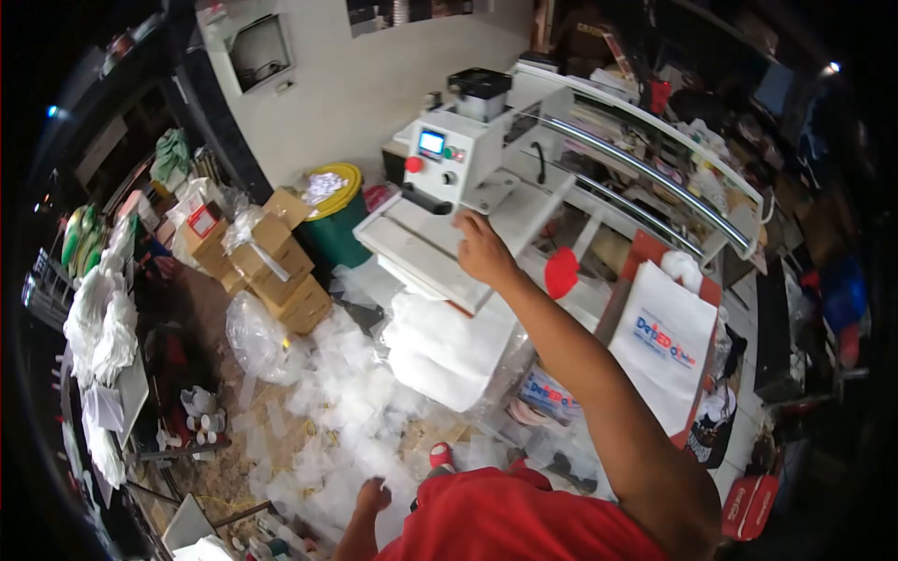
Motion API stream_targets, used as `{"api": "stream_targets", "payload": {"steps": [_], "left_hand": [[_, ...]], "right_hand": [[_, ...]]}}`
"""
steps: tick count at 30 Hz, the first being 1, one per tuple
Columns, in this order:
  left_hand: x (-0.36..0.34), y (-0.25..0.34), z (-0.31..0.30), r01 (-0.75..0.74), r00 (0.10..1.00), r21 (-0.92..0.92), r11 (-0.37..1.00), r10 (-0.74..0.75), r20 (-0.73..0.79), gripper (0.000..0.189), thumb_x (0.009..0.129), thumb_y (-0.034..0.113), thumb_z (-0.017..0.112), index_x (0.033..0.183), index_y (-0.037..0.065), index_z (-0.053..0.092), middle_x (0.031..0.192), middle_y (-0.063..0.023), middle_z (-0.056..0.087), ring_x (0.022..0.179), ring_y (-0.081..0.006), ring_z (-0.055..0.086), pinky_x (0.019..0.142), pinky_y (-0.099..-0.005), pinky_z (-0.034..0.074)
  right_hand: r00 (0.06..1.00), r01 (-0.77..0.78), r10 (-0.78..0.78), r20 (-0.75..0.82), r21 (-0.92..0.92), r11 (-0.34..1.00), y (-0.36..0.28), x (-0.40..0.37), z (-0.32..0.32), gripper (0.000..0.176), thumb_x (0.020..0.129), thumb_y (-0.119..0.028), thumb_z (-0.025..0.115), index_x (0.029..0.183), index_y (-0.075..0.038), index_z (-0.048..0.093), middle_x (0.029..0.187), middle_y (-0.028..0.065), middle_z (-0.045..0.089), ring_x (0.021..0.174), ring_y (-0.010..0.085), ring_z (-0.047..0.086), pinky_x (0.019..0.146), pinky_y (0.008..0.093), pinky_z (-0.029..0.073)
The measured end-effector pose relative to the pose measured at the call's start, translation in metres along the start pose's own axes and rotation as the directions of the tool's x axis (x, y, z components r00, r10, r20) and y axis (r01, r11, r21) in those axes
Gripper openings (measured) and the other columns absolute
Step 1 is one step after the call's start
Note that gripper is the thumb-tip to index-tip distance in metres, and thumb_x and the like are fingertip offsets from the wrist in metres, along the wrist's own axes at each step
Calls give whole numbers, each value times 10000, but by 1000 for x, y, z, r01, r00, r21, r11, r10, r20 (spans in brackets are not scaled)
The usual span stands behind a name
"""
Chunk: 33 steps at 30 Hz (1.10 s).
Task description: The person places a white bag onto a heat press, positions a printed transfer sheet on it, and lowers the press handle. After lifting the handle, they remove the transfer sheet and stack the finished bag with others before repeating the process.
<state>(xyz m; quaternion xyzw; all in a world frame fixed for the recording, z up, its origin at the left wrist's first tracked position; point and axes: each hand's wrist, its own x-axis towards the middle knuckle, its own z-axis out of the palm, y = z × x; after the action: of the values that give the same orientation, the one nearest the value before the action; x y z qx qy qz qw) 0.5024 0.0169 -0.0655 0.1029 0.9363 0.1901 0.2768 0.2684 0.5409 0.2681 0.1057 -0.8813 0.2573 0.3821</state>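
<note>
My right hand [482, 247] reaches over the white lower plate [412, 240] of a heat press, just short of its black handle [426, 199]. Its fingers are partly bent and apart, with nothing visible in them. Above the handle, the press's control box [449, 154] has a lit screen and a red knob. My left hand [372, 496] hangs low by my side, fingers curled, no object showing in it. Below the plate lies a stack of white sheets [440, 341]. A white printed bag [661, 327] with blue and red lettering rests on a red-edged board to the right.
Clear plastic sheets [351, 393] litter the floor. Cardboard boxes [271, 257] and a green bin [337, 229] with a yellow rim stand left of the press. Chrome rails [645, 178] run along its right. A red case [749, 508] sits at lower right.
</note>
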Motion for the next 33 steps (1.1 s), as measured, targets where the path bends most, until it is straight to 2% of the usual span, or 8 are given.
{"api": "stream_targets", "payload": {"steps": [4, 9, 12, 19, 21, 22, 24, 33], "left_hand": [[-46, -127, 48, 220, 917, 188, 957, -268, 294, 401, 810, 286, 552, 1131, 65, 650, 1185, -215, 629, 1131, -347, 590, 975, -400, 472], [-100, -159, 57, 188, 952, -13, 982, -179, 249, 374, 807, 343, 570, 1079, 113, 684, 1123, -212, 656, 1067, -364, 623, 932, -404, 503], [-75, -166, 88, 488, 855, -65, 871, -462, 235, 356, 811, 334, 582, 1078, 122, 684, 1080, -214, 671, 1044, -367, 634, 921, -405, 509], [23, -183, 64, 438, 897, -458, 773, -411, 164, 322, 816, 320, 599, 1026, 96, 694, 971, -210, 698, 976, -372, 660, 889, -409, 521], [45, -189, 56, 237, 963, -508, 828, -270, 9, 295, 851, 152, 592, 1100, -5, 622, 822, -106, 689, 628, -188, 676, 557, -308, 539], [47, -185, 48, 235, 963, -508, 828, -268, 9, 295, 851, 152, 592, 1100, -5, 622, 822, -106, 689, 628, -188, 676, 557, -308, 539], [50, -159, 15, 346, 926, -500, 794, -375, 46, 326, 820, 303, 607, 1022, 61, 692, 980, -211, 696, 967, -358, 663, 875, -405, 522], [36, -152, 23, 440, 896, -464, 769, -412, 166, 310, 803, 278, 606, 995, 48, 683, 831, -184, 706, 812, -299, 696, 758, -375, 555]], "right_hand": [[1000, -25, 26, 13, -97, 995, 8, 64, 93, 409, 799, -80, 545, 1180, 63, 512, 1172, 272, 546, 1137, 419, 518, 1006, 456, 423], [892, -393, 445, 86, -342, 854, 8, 79, 121, 505, 810, -130, 565, 1285, 14, 471, 1175, 253, 561, 1114, 407, 545, 930, 530, 442], [947, -267, 315, 60, -399, 877, 7, 65, 117, 514, 797, -85, 562, 1291, 31, 480, 1212, 222, 543, 1158, 380, 512, 980, 480, 425], [934, -277, 338, 112, -369, 887, 4, 67, 108, 547, 804, -70, 524, 1339, 22, 465, 1250, 219, 522, 1198, 388, 477, 1023, 438, 410], [932, -282, 346, 111, -382, 880, 3, 67, 108, 549, 801, -67, 523, 1339, 22, 468, 1250, 222, 522, 1194, 385, 481, 1015, 432, 419], [932, -281, 346, 109, -383, 880, 0, 68, 108, 549, 801, -67, 523, 1339, 22, 468, 1250, 222, 522, 1194, 385, 481, 1015, 432, 419], [919, -321, 379, 107, -356, 878, -6, 68, 103, 554, 795, -64, 524, 1340, 22, 471, 1245, 223, 526, 1185, 384, 486, 1014, 432, 420], [950, -262, 305, 66, -361, 895, 7, 63, 110, 555, 777, -52, 538, 1324, 23, 486, 1198, 218, 548, 1138, 381, 503, 994, 434, 428]]}}
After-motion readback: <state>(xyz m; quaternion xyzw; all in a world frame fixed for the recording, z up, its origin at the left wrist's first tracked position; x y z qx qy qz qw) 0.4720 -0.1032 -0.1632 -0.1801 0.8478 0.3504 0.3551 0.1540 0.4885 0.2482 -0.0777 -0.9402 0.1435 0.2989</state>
